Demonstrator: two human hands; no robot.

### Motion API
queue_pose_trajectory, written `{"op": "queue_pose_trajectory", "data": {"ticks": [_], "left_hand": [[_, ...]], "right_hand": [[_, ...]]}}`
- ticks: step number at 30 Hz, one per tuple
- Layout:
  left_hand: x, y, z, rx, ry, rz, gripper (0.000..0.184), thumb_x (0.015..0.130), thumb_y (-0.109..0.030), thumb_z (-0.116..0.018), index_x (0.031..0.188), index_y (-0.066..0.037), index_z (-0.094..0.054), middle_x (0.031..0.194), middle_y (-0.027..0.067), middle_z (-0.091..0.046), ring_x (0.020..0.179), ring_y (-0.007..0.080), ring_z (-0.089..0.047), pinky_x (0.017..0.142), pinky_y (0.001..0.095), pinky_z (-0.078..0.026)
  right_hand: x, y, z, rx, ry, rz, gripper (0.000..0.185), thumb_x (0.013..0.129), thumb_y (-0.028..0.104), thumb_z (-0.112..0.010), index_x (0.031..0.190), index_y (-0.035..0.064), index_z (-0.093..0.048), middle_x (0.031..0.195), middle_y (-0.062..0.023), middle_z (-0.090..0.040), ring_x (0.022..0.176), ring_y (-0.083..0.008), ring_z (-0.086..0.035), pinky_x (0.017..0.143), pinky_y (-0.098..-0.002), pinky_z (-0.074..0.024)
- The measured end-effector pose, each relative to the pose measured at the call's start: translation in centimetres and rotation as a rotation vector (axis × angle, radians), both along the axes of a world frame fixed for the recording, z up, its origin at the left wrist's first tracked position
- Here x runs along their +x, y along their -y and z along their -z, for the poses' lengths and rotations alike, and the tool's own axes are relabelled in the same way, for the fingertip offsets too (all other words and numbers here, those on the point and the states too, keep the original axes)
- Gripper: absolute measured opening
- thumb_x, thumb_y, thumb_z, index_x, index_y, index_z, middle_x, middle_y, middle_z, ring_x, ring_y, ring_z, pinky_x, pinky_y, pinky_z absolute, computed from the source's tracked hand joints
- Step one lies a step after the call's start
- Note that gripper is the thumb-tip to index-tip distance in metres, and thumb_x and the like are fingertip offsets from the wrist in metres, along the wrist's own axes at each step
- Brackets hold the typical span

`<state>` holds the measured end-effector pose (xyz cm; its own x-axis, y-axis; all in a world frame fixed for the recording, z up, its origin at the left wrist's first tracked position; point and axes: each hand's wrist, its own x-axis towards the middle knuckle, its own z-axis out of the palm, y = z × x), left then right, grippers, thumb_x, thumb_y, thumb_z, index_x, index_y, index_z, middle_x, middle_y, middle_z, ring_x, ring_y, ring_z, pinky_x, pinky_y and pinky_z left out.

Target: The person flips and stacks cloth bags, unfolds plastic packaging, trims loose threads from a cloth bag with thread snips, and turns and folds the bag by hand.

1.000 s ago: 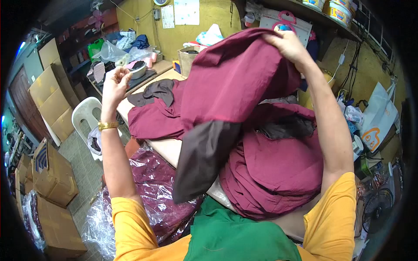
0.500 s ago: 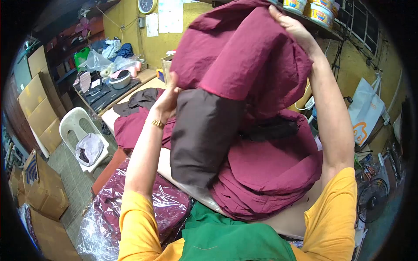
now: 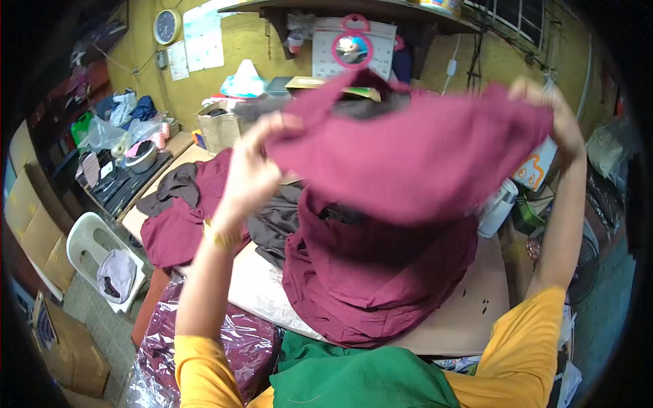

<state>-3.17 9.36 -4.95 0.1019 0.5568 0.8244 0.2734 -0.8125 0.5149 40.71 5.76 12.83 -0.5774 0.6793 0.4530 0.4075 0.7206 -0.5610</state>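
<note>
A maroon cloth piece (image 3: 401, 149), blurred by motion, is stretched in the air between my two hands. My left hand (image 3: 262, 160) grips its left end, fingers closed on the fabric. At the upper right my right hand (image 3: 554, 112) is closed on the other end, also blurred. Directly beneath lies a round heap of maroon fabric (image 3: 374, 285) on the table. Dark grey fabric (image 3: 275, 224) shows at the heap's left. Farther left lie another maroon cloth (image 3: 170, 234) and a dark piece on it.
The pale tabletop (image 3: 486, 309) extends right of the heap. Maroon goods in clear plastic (image 3: 231, 347) are at the front left. A white chair (image 3: 102, 251) stands on the left. Behind are a cardboard box (image 3: 218, 129) and a shelf (image 3: 381, 12) on the wall.
The cloth has come down from its raised, hanging position and is spread sideways. My right hand has moved right and down; my left hand still holds fabric. The view has turned to the right.
</note>
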Motion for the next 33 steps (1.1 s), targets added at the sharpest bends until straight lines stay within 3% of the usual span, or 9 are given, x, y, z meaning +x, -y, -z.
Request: {"op": "queue_pose_trajectory", "data": {"ticks": [3, 5, 10, 16, 22, 25, 26, 29, 33], "left_hand": [[-0.3, 2.7, 6.6, -0.146, -0.604, -0.008, 0.045, 0.074, -0.008, -0.073, 0.118, -0.009, -0.062, 0.137, 0.0186, -0.053, 0.131, 0.0368, -0.048, 0.110, 0.0460, -0.038], [-0.8, 5.3, 6.8, -0.385, -0.802, -0.169, 0.052, 0.080, -0.006, -0.072, 0.130, -0.011, -0.058, 0.145, 0.0212, -0.046, 0.141, 0.0379, -0.036, 0.114, 0.0439, -0.034], [5.2, 8.5, 1.8, -0.144, -0.529, -0.217, 0.052, 0.088, -0.023, -0.067, 0.137, -0.010, -0.053, 0.145, 0.0229, -0.045, 0.138, 0.0418, -0.038, 0.114, 0.0455, -0.033], [8.0, 7.3, 9.7, -0.381, -1.192, -0.268, 0.088, 0.071, -0.054, -0.076, 0.148, -0.027, -0.042, 0.160, 0.0108, -0.025, 0.150, 0.0364, -0.012, 0.105, 0.0798, -0.008], [1.9, 3.6, 13.9, -0.453, -1.076, -0.081, 0.084, 0.071, -0.035, -0.080, 0.147, -0.030, -0.043, 0.163, 0.0103, -0.013, 0.150, 0.0397, -0.002, 0.107, 0.0780, -0.010], [-3.5, 2.1, 13.6, -0.630, -0.155, 0.461, 0.040, 0.088, -0.014, -0.068, 0.127, -0.006, -0.062, 0.129, 0.0139, -0.062, 0.125, 0.0255, -0.055, 0.104, 0.0453, -0.045], [-5.1, 2.0, 13.6, -0.685, 0.236, 0.373, 0.025, 0.092, 0.000, -0.057, 0.115, 0.002, -0.065, 0.105, 0.0098, -0.072, 0.101, 0.0158, -0.067, 0.090, 0.0276, -0.052], [-11.7, -3.5, 20.0, -0.427, -0.007, -0.668, 0.034, 0.081, 0.004, -0.051, 0.110, 0.000, -0.067, 0.103, 0.0153, -0.071, 0.095, 0.0287, -0.069, 0.087, 0.0346, -0.053], [-17.0, -9.6, 27.2, -0.478, -0.312, -1.033, 0.051, 0.086, -0.021, -0.065, 0.134, -0.009, -0.053, 0.129, 0.0171, -0.059, 0.108, 0.0395, -0.061, 0.091, 0.0462, -0.050]], "right_hand": [[2.6, 4.4, 6.2, -0.112, 0.558, -0.077, 0.054, 0.068, 0.010, -0.083, 0.119, 0.0001, -0.067, 0.121, -0.0136, -0.064, 0.115, -0.0277, -0.059, 0.102, -0.0400, -0.0437], [5.2, 4.9, 9.1, -0.330, 0.580, -0.072, 0.081, 0.064, 0.018, -0.087, 0.136, 0.0015, -0.053, 0.136, -0.0157, -0.056, 0.131, -0.0308, -0.048, 0.111, -0.0410, -0.0341], [0.1, 1.1, 12.8, -0.142, 0.391, -0.033, 0.079, 0.076, 0.043, -0.076, 0.141, 0.0074, -0.049, 0.146, -0.0190, -0.045, 0.139, -0.0330, -0.037, 0.115, -0.0454, -0.0268], [-6.5, -7.6, 23.6, -0.162, 0.999, 0.405, 0.121, 0.060, 0.080, -0.070, 0.156, 0.0273, -0.019, 0.162, -0.0191, -0.005, 0.147, -0.0471, 0.001, 0.112, -0.0718, -0.0059], [-11.5, -7.0, 30.6, -0.145, 0.945, 0.558, 0.118, 0.065, 0.072, -0.072, 0.156, 0.0184, -0.018, 0.162, -0.0208, -0.007, 0.146, -0.0507, 0.000, 0.107, -0.0755, -0.0139], [-10.3, -5.9, 28.1, -0.158, 0.897, 0.501, 0.103, 0.071, 0.056, -0.077, 0.153, 0.0159, -0.027, 0.161, -0.0214, -0.011, 0.145, -0.0505, -0.009, 0.109, -0.0711, -0.0195], [-9.4, -5.2, 26.7, -0.136, 0.854, 0.448, 0.098, 0.072, 0.051, -0.078, 0.150, 0.0149, -0.032, 0.159, -0.0221, -0.018, 0.145, -0.0477, -0.014, 0.111, -0.0682, -0.0199], [-8.3, -2.6, 23.0, -0.162, 0.756, 0.319, 0.088, 0.073, 0.044, -0.079, 0.146, 0.0132, -0.040, 0.153, -0.0226, -0.032, 0.144, -0.0418, -0.024, 0.114, -0.0636, -0.0199], [-9.0, -0.8, 21.1, -0.216, 0.730, 0.094, 0.081, 0.074, 0.039, -0.079, 0.142, 0.0120, -0.046, 0.143, -0.0205, -0.047, 0.139, -0.0379, -0.037, 0.114, -0.0631, -0.0186]]}}
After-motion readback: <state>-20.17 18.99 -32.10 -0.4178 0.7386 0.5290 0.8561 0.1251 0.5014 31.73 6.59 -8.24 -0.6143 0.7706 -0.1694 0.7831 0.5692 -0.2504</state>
